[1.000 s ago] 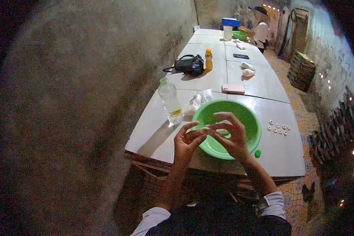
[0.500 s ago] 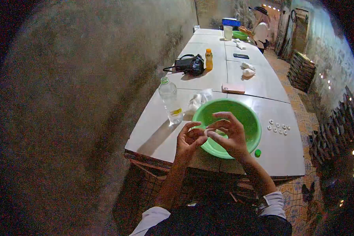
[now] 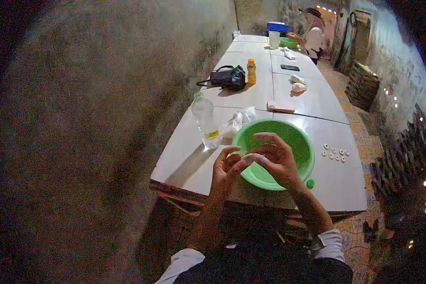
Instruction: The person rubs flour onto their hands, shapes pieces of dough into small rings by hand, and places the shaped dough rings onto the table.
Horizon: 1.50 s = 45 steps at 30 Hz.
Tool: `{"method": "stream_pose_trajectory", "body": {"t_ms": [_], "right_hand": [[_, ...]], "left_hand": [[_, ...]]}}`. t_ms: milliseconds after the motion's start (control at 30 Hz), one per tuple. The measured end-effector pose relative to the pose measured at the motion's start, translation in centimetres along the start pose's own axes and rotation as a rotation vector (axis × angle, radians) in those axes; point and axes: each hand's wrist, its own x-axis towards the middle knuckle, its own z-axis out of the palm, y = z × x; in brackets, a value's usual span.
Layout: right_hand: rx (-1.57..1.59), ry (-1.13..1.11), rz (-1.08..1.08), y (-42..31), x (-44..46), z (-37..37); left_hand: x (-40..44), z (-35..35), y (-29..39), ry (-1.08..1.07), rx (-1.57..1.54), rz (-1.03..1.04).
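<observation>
Over the near rim of a green basin (image 3: 307,142), my left hand (image 3: 226,166) and my right hand (image 3: 277,163) meet at the fingertips. Both are closed in a pinch, thumbs close together; whatever small piece lies between them is hidden by the fingers. Several small white rings (image 3: 334,151) lie on the white table right of the basin. A green cap (image 3: 310,183) sits by the basin's right side. Crumpled white plastic (image 3: 241,119) rests behind the basin's left edge.
Left of the basin stands a clear bottle (image 3: 204,120). Farther back are a pink box (image 3: 280,106), a black bag (image 3: 228,78), an orange bottle (image 3: 251,72), white bundles (image 3: 298,85) and a phone (image 3: 289,67). A person (image 3: 314,38) is at the far end.
My thumbs have come together and the fingertips now cover the small pale piece seen between them half a second ago. The basin and the rings have not moved.
</observation>
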Motion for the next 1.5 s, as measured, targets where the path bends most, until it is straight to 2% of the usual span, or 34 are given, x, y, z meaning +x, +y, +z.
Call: {"method": "stream_pose_trajectory", "body": {"t_ms": [133, 367, 733, 800, 900, 1033, 1300, 1367, 1500], "right_hand": [[0.023, -0.008, 0.034, 0.0, 0.0, 0.0], [-0.116, -0.026, -0.009, 0.2, 0.0, 0.0], [-0.081, -0.004, -0.053, 0.4, 0.1, 0.1], [-0.077, -0.013, -0.075, 0.4, 0.1, 0.0], [-0.200, 0.018, -0.097, 0.7, 0.1, 0.1], [-0.329, 0.049, -0.166, 0.5, 0.1, 0.2], [-0.397, 0.006, -0.262, 1.1, 0.1, -0.7], [-0.512, -0.028, -0.347, 0.9, 0.1, -0.7], [-0.464, -0.027, -0.358, 1.2, 0.2, -0.7]], "left_hand": [[0.3, -0.4, -0.6, 0.011, -0.085, -0.045], [0.3, -0.3, -0.8, -0.033, -0.109, 0.017], [0.2, 0.3, -0.5, -0.026, -0.177, 0.076], [0.4, -0.1, -0.5, 0.010, 0.035, -0.002], [0.3, -0.3, -0.6, -0.029, -0.027, 0.058], [0.2, 0.1, -0.2, 0.031, 0.035, 0.010], [0.2, -0.3, -0.8, -0.029, -0.159, 0.015], [0.3, -0.6, -1.3, -0.046, -0.201, 0.018], [0.4, -0.6, -1.5, -0.075, -0.272, 0.042]]}}
